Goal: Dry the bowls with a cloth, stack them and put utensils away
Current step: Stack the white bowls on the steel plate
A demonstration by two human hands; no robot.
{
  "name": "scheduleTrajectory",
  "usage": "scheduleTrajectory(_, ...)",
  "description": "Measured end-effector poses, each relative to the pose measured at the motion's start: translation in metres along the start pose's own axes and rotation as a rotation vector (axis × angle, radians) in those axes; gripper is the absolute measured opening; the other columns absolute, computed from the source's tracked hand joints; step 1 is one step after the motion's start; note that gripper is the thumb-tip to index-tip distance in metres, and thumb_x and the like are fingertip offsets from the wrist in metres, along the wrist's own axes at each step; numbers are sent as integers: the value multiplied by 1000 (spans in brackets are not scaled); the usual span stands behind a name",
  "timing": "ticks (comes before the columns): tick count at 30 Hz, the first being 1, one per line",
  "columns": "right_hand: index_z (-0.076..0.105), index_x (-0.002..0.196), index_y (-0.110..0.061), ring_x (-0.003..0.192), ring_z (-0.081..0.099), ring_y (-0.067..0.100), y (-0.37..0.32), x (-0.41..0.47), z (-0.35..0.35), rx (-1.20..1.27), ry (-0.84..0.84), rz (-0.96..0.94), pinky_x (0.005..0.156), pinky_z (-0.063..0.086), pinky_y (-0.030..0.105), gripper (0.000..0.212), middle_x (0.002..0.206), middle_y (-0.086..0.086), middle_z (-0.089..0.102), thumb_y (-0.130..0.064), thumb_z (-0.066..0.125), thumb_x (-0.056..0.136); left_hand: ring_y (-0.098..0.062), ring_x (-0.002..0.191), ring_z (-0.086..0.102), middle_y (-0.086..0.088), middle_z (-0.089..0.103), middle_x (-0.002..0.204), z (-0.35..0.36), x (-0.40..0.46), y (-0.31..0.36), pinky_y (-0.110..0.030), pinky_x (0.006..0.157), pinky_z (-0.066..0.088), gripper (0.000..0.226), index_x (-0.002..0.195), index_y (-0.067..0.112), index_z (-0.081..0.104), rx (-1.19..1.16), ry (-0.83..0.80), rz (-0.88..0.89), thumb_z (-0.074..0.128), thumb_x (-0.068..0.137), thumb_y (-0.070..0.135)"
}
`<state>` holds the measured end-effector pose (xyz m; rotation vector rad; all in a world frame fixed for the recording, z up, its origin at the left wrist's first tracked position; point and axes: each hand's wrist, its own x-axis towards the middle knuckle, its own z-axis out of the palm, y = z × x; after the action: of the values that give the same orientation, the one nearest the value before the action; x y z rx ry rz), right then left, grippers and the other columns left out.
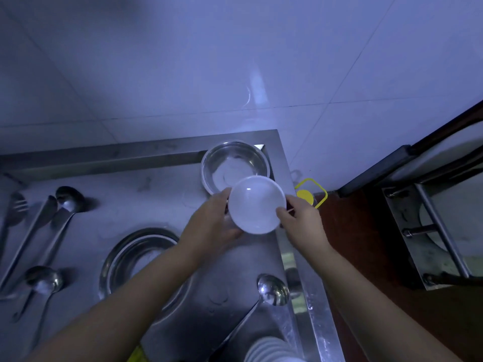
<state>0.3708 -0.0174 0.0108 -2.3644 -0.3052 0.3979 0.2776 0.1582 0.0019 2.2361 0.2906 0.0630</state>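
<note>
I see white bowl, frame centre | left hand grips its left rim | right hand grips right rim | steel bowl just behind.

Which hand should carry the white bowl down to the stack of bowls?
Left, probably: the left hand cups the white bowl from beneath, while the right hand only pinches its rim. The stack of bowls lies between both arms.

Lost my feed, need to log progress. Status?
Both hands, left and right, hold white bowl above steel counter. No cloth in sight. Steel bowl just behind; ladle lies near; nothing blocking.
</note>
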Motion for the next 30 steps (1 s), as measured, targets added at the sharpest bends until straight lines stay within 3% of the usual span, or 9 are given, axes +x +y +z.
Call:
scheduleTrajectory(3, 50, 72, -2, 67, 46, 31, -23, 39, 6, -45, -13, -41, 57, 34, 37, 15, 65, 12, 52, -10, 51, 84, -10, 93, 57, 10, 55, 111, -22, 30, -4, -27, 79, 48, 75, 131, 24, 47, 26, 53, -15, 83, 66, 29)
scheduleTrajectory(6, 45, 69, -7, 67, 41, 27, -39, 77, 19, -87, -66, -37, 55, 20, 36, 17, 64, 8, 46, -9, 49, 86, -17, 97, 60, 2, 60, 118, -32, 58, -17, -29, 81, 49, 73, 131, 22, 49, 47, 98, -52, 82, 65, 24)
scheduleTrajectory(9, 52, 77, -1, 74, 43, 28, -41, 107, 33, -184, -112, -32, 59, 23, 33, 15, 78, 17, 54, -10, 46, 88, -16, 100, 59, 4, 59, 122, -30, 77, -31, -25, 78, 44, 78, 135, 26, 45, 48, 88, -94, 81, 66, 20)
scheduleTrajectory(14, 45, 74, -4, 75, 43, 28, -37, 132, 50, -290, -168, 26, 59, 26, 30, 16, 76, 11, 47, -10, 43, 88, -22, 107, 56, 3, 60, 124, -17, 96, -52, -34, 85, 49, 84, 136, 29, 41, 89, 33, -178, 82, 63, 24)
scheduleTrajectory(18, 34, 61, -11, 74, 42, 27, -31, 137, 57, -325, -187, 37, 51, 23, 31, 31, 64, 4, 39, -11, 42, 91, -25, 101, 56, -2, 63, 116, -8, 102, -63, -29, 73, 42, 72, 132, 25, 45, 141, 28, -213, 77, 67, 23)
scheduleTrajectory(22, 31, 62, -12, 75, 41, 26, -28, 134, 56, -288, -169, 39, 61, 26, 29, 34, 64, 3, 37, -17, 44, 93, -29, 95, 58, -6, 66, 106, -7, 102, -64, -30, 69, 41, 59, 125, 21, 48, 188, 32, -203, 72, 71, 19)
scheduleTrajectory(27, 51, 82, -5, 81, 51, 30, -33, 97, 35, -233, -53, -52, 63, 35, 34, 11, 82, 9, 58, -13, 48, 89, -25, 99, 58, -2, 63, 112, -21, 77, -48, -32, 76, 46, 50, 122, 18, 51, 225, 59, -197, 69, 75, 15)
scheduleTrajectory(30, 65, 106, -12, 93, 58, 28, -34, 54, 17, -339, -32, -129, 73, 46, 35, 22, 99, 6, 66, -14, 49, 89, -25, 100, 59, -1, 61, 115, -32, 42, -35, -32, 79, 48, 49, 126, 22, 51, 260, 43, -96, 67, 79, 17)
